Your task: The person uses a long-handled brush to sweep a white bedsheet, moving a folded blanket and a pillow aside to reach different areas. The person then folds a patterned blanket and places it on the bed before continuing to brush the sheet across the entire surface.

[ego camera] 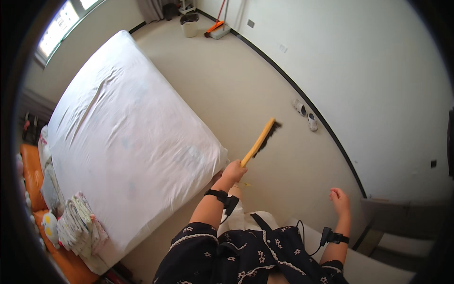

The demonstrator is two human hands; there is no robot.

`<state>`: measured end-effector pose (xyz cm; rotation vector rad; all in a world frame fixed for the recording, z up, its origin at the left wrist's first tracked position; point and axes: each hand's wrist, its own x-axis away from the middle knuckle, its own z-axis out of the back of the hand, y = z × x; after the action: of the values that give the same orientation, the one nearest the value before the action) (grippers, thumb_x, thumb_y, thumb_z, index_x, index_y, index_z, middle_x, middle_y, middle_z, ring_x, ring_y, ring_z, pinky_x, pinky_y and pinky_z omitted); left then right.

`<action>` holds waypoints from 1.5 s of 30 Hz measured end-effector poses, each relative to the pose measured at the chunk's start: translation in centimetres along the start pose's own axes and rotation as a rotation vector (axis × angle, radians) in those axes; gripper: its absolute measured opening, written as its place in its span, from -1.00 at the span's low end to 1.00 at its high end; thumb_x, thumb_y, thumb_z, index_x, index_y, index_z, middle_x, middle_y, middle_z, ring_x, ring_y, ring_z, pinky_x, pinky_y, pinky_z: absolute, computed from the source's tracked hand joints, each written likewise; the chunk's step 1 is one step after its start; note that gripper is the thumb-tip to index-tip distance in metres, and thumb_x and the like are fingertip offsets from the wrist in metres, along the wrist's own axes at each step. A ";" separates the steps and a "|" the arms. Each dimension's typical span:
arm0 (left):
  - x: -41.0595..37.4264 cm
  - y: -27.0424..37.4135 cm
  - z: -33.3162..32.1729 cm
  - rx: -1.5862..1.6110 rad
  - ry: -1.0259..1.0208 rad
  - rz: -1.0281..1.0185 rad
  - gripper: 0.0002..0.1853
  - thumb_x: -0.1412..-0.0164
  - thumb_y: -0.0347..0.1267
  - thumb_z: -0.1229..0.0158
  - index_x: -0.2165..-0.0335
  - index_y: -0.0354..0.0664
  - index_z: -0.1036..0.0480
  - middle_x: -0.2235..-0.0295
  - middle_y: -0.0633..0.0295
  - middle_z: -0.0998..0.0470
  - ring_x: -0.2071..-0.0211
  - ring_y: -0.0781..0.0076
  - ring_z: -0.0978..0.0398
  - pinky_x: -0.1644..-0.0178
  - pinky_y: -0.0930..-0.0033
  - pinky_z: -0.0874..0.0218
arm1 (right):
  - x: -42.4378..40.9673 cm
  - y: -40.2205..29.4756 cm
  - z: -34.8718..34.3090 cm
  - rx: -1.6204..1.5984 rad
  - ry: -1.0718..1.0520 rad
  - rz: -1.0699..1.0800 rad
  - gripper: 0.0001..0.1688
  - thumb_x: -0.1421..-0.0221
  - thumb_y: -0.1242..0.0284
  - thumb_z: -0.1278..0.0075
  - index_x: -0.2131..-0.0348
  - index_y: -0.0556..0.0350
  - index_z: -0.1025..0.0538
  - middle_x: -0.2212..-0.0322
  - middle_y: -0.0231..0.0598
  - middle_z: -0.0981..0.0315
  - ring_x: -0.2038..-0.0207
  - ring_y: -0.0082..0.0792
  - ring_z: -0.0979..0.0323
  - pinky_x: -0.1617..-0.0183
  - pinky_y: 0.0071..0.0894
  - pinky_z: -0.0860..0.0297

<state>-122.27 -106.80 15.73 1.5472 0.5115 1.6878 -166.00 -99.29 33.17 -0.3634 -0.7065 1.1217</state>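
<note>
My left hand (pixel 234 171) grips the lower end of a wooden-handled bed brush (pixel 263 139). The brush points up and away from me, its dark bristles facing right, over the floor just off the bed's near corner. A white fitted sheet (pixel 138 142) covers the mattress, with long creases towards the window side and faint coloured patches showing through. My right hand (pixel 339 199) hangs in the air on the right, its fingers loosely bent, with nothing visible in it.
Folded patterned bedding (pixel 79 225) and a plush toy (pixel 50 227) lie by the orange headboard (pixel 33 174). Clogs (pixel 305 115) rest near the wall. A waste bin (pixel 189 26), a broom (pixel 215 27) and a dustpan (pixel 220 32) stand at the far end.
</note>
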 end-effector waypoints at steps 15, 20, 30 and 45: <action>-1.4 -16.1 31.5 1.375 1.372 0.494 -0.85 0.01 -0.50 0.15 0.39 -0.37 -0.16 0.65 0.05 -0.34 0.74 0.24 -0.35 0.62 0.24 -0.29 | -21.7 -18.9 -3.0 0.040 -0.093 0.096 -0.79 -0.13 0.47 0.15 0.26 0.20 -0.44 0.48 -0.33 -0.42 0.47 -0.59 -0.35 0.38 -0.61 -0.30; -13.7 -5.4 17.2 0.626 0.903 0.565 -0.73 -0.05 -0.43 0.12 0.20 -0.14 -0.22 0.59 0.05 -0.35 0.66 0.10 -0.38 0.63 0.11 -0.22 | -30.4 -28.2 -7.3 0.133 -0.298 0.223 -0.77 -0.13 0.48 0.14 0.23 0.23 -0.45 0.46 -0.32 -0.43 0.45 -0.58 -0.35 0.31 -0.59 -0.33; -14.6 11.3 19.7 0.134 0.465 0.322 -0.63 0.02 -0.24 -0.05 0.18 -0.07 -0.40 0.33 0.13 -0.54 0.27 0.13 -0.48 0.17 0.21 -0.27 | -48.3 -39.0 -12.2 0.260 -0.501 0.490 -0.79 -0.09 0.48 0.10 0.28 0.22 -0.47 0.50 -0.34 -0.46 0.47 -0.58 -0.38 0.33 -0.59 -0.33; -12.5 -4.3 27.4 1.827 1.883 0.600 -0.86 0.02 -0.53 0.13 0.41 -0.41 -0.21 0.60 0.00 -0.39 0.69 0.22 -0.40 0.65 0.19 -0.28 | -62.7 -55.8 -21.1 0.226 -0.705 0.652 -0.80 -0.09 0.49 0.12 0.30 0.23 -0.47 0.51 -0.34 -0.44 0.47 -0.58 -0.37 0.35 -0.59 -0.34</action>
<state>-95.20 -119.25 9.36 -0.0911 3.3936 2.8316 -128.87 -177.49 30.33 0.0238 -1.1001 1.9738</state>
